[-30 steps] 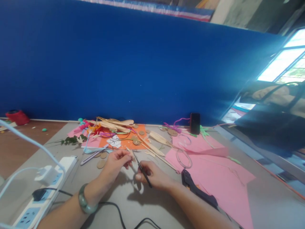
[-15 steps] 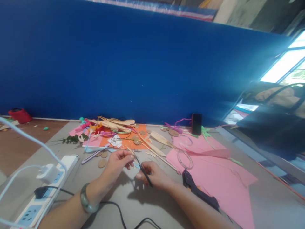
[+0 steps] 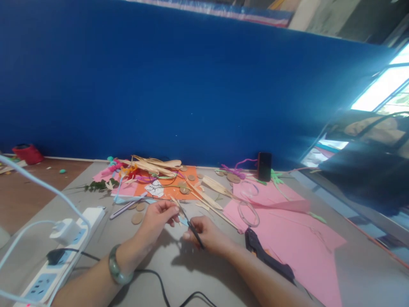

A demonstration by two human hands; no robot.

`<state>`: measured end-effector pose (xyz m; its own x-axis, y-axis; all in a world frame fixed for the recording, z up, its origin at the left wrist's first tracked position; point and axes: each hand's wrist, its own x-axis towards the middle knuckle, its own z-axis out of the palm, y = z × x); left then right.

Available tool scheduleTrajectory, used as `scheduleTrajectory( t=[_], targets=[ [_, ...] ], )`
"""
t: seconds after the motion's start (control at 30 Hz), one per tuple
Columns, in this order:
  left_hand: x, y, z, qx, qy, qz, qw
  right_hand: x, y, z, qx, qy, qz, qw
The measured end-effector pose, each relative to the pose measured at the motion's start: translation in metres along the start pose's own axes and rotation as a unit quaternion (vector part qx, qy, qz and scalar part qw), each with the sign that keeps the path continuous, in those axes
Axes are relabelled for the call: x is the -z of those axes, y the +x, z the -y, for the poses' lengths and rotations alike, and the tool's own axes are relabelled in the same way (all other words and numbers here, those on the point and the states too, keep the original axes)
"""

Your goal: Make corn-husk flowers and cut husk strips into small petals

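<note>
My right hand (image 3: 207, 233) is closed around the dark handles of a pair of scissors (image 3: 195, 234), whose blades point up and left toward my left hand. The fingers of my left hand (image 3: 162, 215) pinch a thin, pale strip (image 3: 173, 199), perhaps of dried husk, close by the scissor tips. Whether the blades touch it I cannot make out. A small light-blue scrap (image 3: 183, 220) shows between the hands. Beyond them, dried husk pieces (image 3: 212, 200) lie on the table (image 3: 191, 285) and over orange paper (image 3: 191, 194).
To the right are a black glue gun (image 3: 268, 258) and pink paper sheets (image 3: 300, 238). A white power strip (image 3: 41, 277) with cables lies at left. A dark phone (image 3: 264, 167) leans against the blue partition (image 3: 191, 85). Wooden discs (image 3: 137, 218) and a lilac cutter (image 3: 128, 207) lie left of centre.
</note>
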<state>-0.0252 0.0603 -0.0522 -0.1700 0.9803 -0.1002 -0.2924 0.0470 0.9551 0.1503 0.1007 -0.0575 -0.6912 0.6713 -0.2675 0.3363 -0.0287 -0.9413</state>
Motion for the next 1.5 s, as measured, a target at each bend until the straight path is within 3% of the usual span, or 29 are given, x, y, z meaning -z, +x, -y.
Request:
scheduleTrajectory(
  t=[0.63, 1.2, 1.5],
  targets=[
    [0.001, 0.001, 0.001, 0.0, 0.003, -0.005, 1.0, 0.005, 0.003, -0.007, 0.005, -0.019, 0.0, 1.0],
    [0.001, -0.001, 0.001, 0.001, 0.011, -0.002, 1.0, 0.015, 0.001, 0.001, -0.006, -0.079, -0.011, 0.997],
    [0.001, 0.0, 0.001, -0.012, 0.011, 0.006, 1.0, 0.011, -0.003, 0.005, -0.01, -0.093, -0.049, 0.994]
  ],
)
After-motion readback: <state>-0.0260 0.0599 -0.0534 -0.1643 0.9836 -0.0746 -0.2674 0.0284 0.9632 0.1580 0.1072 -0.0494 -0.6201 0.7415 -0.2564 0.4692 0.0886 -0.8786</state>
